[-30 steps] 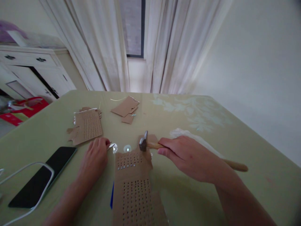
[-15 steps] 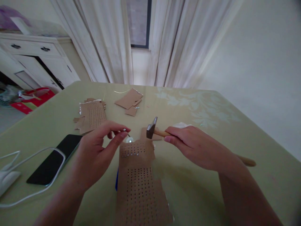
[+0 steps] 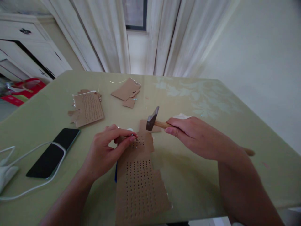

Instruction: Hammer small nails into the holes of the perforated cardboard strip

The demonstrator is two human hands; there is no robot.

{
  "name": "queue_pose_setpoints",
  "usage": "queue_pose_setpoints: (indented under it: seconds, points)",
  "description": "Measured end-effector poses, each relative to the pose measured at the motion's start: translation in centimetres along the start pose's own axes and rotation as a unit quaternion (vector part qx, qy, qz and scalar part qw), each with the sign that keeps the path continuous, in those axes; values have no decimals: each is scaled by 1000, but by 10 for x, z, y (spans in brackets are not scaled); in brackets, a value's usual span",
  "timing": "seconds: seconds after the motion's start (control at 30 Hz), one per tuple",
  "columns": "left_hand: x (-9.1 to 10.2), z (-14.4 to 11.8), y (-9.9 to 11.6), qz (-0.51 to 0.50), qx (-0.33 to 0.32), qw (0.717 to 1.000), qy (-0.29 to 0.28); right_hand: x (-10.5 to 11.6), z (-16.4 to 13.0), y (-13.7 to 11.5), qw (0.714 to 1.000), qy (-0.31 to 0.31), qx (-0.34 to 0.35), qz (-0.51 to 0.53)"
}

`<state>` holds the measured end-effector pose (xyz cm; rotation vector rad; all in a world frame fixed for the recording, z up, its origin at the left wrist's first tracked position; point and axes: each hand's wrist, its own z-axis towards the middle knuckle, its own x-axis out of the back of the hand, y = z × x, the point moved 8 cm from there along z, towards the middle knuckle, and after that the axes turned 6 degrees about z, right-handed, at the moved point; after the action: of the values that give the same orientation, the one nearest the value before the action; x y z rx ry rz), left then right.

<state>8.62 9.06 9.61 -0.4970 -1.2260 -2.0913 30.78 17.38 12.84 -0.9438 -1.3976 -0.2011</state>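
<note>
A long piece of cardboard with rows of punched holes lies in front of me, and a few small pale dots show near its far end. My left hand is over that end, thumb and forefinger closed on a small nail whose tip points at the rows of holes. Whether the tip touches the cardboard I cannot tell. To the right, my right hand grips the wooden handle of a hammer. The hammer's metal head is raised beside the cardboard's far end, apart from the nail.
A stack of punched cardboard and loose cardboard scraps lie farther back on the table. On the left are a black phone and a white cable. Something blue peeks from under the cardboard's left edge.
My left hand has moved right and nearer with the nail, from beyond the cardboard's edge to over its holes. The hammer stays raised in my right hand. The view has tilted down slightly.
</note>
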Motion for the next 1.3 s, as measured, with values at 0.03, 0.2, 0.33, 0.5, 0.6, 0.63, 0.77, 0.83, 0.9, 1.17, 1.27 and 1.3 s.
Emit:
queue_pose_setpoints:
  seconds: [0.03, 0.2, 0.33, 0.5, 0.6, 0.63, 0.77, 0.83, 0.9, 1.17, 1.27, 1.3]
  points:
    - [0, 0, -1, -4, 1, 1000, -3, -1, 0, 0, 1000, -1, 3, 2]
    - [-6, -3, 0, -20, 1, 999, -25, -1, 2, 2, 1000, -2, 1, 10]
    - [-8, -3, 3, -8, -2, 999, -36, 0, 2, -2, 1000, -4, 20, 21]
    - [-11, -3, 5, 3, -7, 998, -61, 0, 1, 0, 1000, -12, 10, 21]
    - [-14, -3, 6, 5, -16, 997, -81, 1, 0, 0, 1000, -11, 9, 28]
    - [-14, -3, 6, 3, -18, 996, -85, 2, 0, 1, 999, -10, 7, 31]
    - [-8, -4, 6, -10, -6, 998, -60, 4, -1, -2, 999, -8, 10, 49]
    - [-5, -4, 5, -15, 3, 999, -49, 4, -1, -4, 998, -9, 16, 54]
    - [-6, -4, 4, -20, 3, 998, -58, 5, -1, -5, 998, -8, 18, 53]
    - [-16, -4, 8, -14, -23, 995, -96, 2, -2, -7, 999, -13, 26, 31]
    - [-17, -4, 8, -12, -25, 995, -97, 3, -2, -8, 999, -10, 29, 40]
    - [-17, -4, 8, -13, -25, 995, -98, 3, -2, -8, 999, -9, 29, 42]
